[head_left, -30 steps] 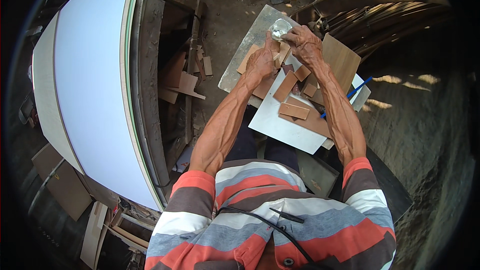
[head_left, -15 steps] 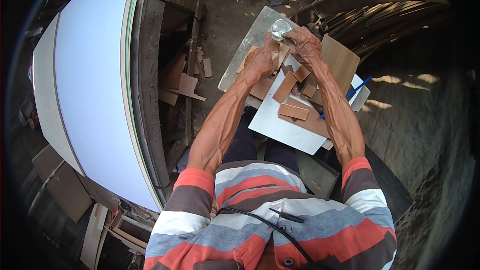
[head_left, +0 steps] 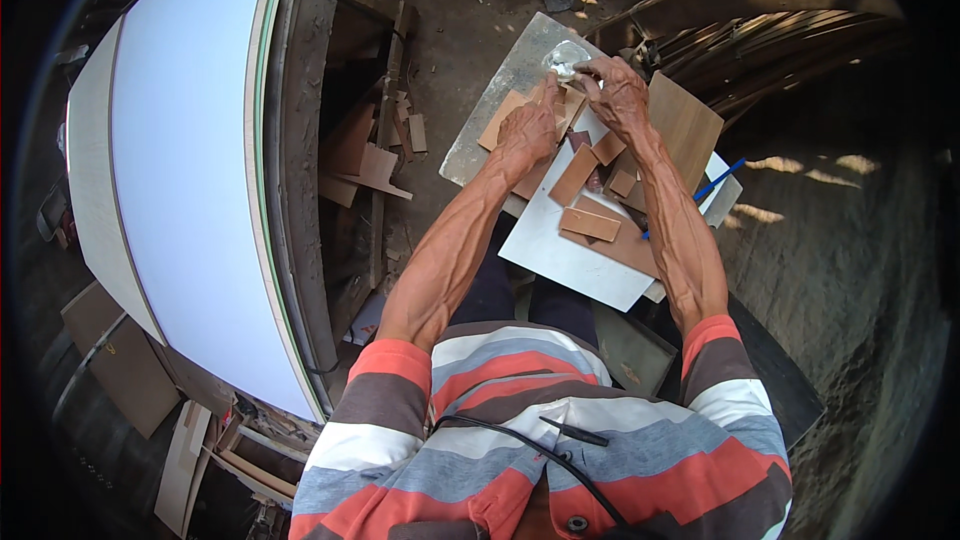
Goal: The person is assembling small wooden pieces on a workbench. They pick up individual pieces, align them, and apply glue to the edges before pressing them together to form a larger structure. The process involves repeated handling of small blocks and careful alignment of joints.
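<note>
A silvery round dish (head_left: 566, 57) with a crumpled-looking shiny surface sits near the far corner of a worn grey board (head_left: 470, 152). My left hand (head_left: 528, 130) is over small wood pieces (head_left: 505, 120), its index finger stretched toward the dish's near edge; its other fingers are partly hidden. At the right rim of the dish is my right hand (head_left: 618, 98), fingers bent together; whatever is between them is too small to make out. Between my forearms, several brown wood blocks (head_left: 572, 174) and a flat brown piece (head_left: 625, 245) lie on a white panel (head_left: 570, 265).
Large white sheets (head_left: 190, 160) stand at my left, beside a rough timber frame (head_left: 300, 140) with offcuts (head_left: 377, 172). A wood panel (head_left: 685, 125) and a blue stick-like thing (head_left: 722, 178) are right of my right forearm. Long strips (head_left: 780, 45) lie at the far right.
My right hand has drawn slightly right, away from the middle of the dish. My left hand has shifted a little right, its index finger now more stretched out. The dish stays on the board.
</note>
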Motion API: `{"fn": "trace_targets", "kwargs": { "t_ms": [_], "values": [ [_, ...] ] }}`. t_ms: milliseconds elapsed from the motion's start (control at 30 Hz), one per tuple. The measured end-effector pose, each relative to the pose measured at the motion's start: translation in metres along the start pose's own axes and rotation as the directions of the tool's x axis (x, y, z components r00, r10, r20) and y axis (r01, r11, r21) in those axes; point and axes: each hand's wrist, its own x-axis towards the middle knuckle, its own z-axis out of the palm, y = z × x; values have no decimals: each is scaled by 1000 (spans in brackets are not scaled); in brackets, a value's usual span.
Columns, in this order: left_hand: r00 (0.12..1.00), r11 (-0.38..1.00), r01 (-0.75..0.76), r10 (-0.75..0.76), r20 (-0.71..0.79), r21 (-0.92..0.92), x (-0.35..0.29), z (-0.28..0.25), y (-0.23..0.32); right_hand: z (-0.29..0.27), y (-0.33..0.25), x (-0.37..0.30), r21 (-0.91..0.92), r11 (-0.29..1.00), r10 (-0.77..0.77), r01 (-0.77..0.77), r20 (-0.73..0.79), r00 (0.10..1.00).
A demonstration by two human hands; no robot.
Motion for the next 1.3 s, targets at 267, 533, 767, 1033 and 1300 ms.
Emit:
{"fn": "trace_targets", "kwargs": {
  "t_ms": [267, 533, 767, 1033, 1300],
  "values": [
    [1000, 999, 22, -23, 13, 41, -3, -6, 7, 5, 2, -2, 203, 966, 180, -162, -73, 981],
    [1000, 996, 9, -9, -1, 89, -8, -6, 7, 6, -2, 1, 369, 865, 377, -340, -29, 926],
    [999, 996, 14, -17, 30, 84, -9, -10, 9, -7, -14, -6, 447, 836, 438, -319, -191, 878],
    [981, 574, -50, -126, -149, -817, -32, -12, -17, -38, -26, -52, 867, 368, 656, -337, 15, 754],
    [995, -102, -103, -27, -101, -989, -87, -32, 23, -79, -80, -128, 959, 165, 601, -231, 88, 794]
  ]
}}
